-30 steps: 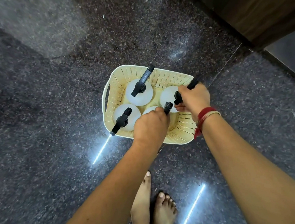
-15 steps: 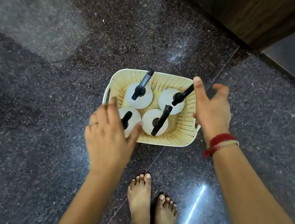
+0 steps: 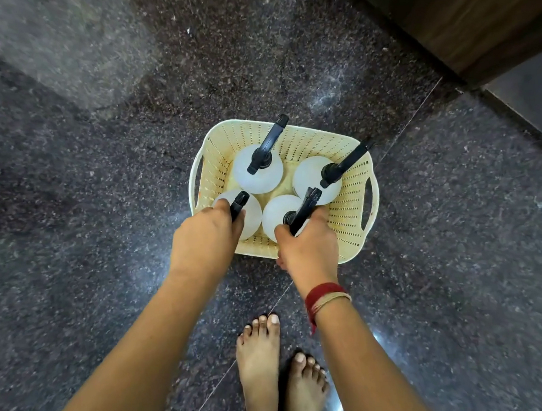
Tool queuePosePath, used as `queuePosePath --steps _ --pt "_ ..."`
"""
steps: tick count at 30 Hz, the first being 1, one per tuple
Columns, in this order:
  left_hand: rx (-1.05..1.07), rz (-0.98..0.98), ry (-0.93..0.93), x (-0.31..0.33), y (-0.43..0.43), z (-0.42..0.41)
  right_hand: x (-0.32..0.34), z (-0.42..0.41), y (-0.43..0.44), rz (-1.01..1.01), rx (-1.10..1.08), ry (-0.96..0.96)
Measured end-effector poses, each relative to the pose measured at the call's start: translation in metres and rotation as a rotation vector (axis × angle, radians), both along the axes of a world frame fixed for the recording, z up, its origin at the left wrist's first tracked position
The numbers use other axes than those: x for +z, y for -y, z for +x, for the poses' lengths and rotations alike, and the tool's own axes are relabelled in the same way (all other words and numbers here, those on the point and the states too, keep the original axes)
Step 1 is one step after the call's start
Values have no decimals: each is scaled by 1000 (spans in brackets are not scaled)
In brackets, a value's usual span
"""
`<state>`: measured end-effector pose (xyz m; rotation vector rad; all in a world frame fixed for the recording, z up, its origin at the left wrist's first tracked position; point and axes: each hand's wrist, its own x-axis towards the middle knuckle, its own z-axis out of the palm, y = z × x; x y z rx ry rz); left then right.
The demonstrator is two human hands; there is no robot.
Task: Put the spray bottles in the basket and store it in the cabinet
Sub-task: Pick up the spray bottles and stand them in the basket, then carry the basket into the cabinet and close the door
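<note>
So the cream basket (image 3: 350, 213) sits on the dark speckled floor (image 3: 100, 220), roughly dead centre of the view, and all four spray bottles are standing upright inside it, packed close together. Going by the basket's own clock: one bottle (image 3: 258, 173) at about 11, one (image 3: 313, 175) at about 2, one (image 3: 252, 213) at 8 and one (image 3: 278, 216) at 5.

The left hand (image 3: 205, 240) is curled around the black trigger head of the 8 o'clock bottle, fingers closed on it. The right hand (image 3: 309, 248) is wrapped around the black head of the 5 o'clock bottle, also closed tight; its wrist has a red thread band (image 3: 325, 294). Both hands cover the near rim of the basket, so that edge is mostly hidden.

The nozzles of the two far bottles stick out past the rim, one pointing to 12, the other to 2. The basket's side handle slots at 3 and 9 are free.

Around it: a dark wooden cabinet (image 3: 475, 7) up at 1–2 o'clock, well apart from the basket. Two bare feet (image 3: 277, 368) at 6 o'clock, near the basket. Floor around the basket is otherwise bare.
</note>
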<state>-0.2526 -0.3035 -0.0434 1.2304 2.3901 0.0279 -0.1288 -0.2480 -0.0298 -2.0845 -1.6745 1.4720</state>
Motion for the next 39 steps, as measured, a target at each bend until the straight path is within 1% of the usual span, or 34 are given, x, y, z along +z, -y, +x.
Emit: queuePosePath --steps 2,6,9,10,11,12,14,15,16,17,19,20,22,24,25,26,27,28,29,30,32,34,35,36,37,39 --pt "-4 2 3 0 -1 -2 -1 1 3 3 2 -8" --pt "-15 -39 50 7 -4 0 -2 -1 4 -33 -76 -48" --pt "-33 -97 7 24 -3 -9 8 3 2 -116 -87 -45" --pt "-26 -60 -40 32 -2 -17 14 8 1 -160 -64 -9" --pt "-9 17 -92 41 0 -27 20 17 0 -183 -32 40" --pt "22 110 -129 48 1 -40 26 28 -2 -164 -15 85" --pt "158 282 -146 51 1 -66 35 53 -11 6 -71 91" --pt "259 335 -96 46 -2 -77 37 65 -20 119 -144 55" --pt "368 363 1 36 -7 -86 35 75 -30 225 -236 4" --pt "477 358 141 23 -12 -92 29 84 -42 320 -328 -48" --pt "654 251 438 -4 -23 -95 9 95 -62 438 -429 -70" --pt "689 170 530 -16 -27 -93 -2 96 -70 451 -426 -42" --pt "767 76 690 -37 -31 -87 -24 92 -81 386 -338 8" --pt "884 67 841 -48 -36 -81 -45 88 -87 286 -232 -25" --pt "892 73 873 -53 -37 -78 -52 87 -88 224 -200 -54" --pt "871 77 856 -58 -38 -76 -59 86 -89 148 -201 -110" --pt "836 70 775 -62 -38 -73 -62 85 -90 52 -241 -165" --pt "792 53 655 -63 -39 -71 -67 84 -90 -39 -301 -202" --pt "745 36 533 -64 -38 -69 -69 81 -90 -82 -349 -205" --pt "704 26 444 -63 -38 -68 -71 79 -89 -86 -370 -158" --pt "663 22 386 -60 -38 -66 -72 77 -89 -65 -385 -82" --pt "660 28 380 -59 -37 -66 -71 80 -90 -120 -437 -173" --pt "679 41 400 -57 -36 -66 -69 82 -90 -158 -458 -245" --pt "731 83 466 -57 -34 -67 -69 86 -88 -173 -473 -313" --pt "802 140 575 -57 -31 -67 -67 89 -85 -162 -457 -341" --pt "925 221 785 -57 -23 -64 -67 93 -76 -136 -384 -328"
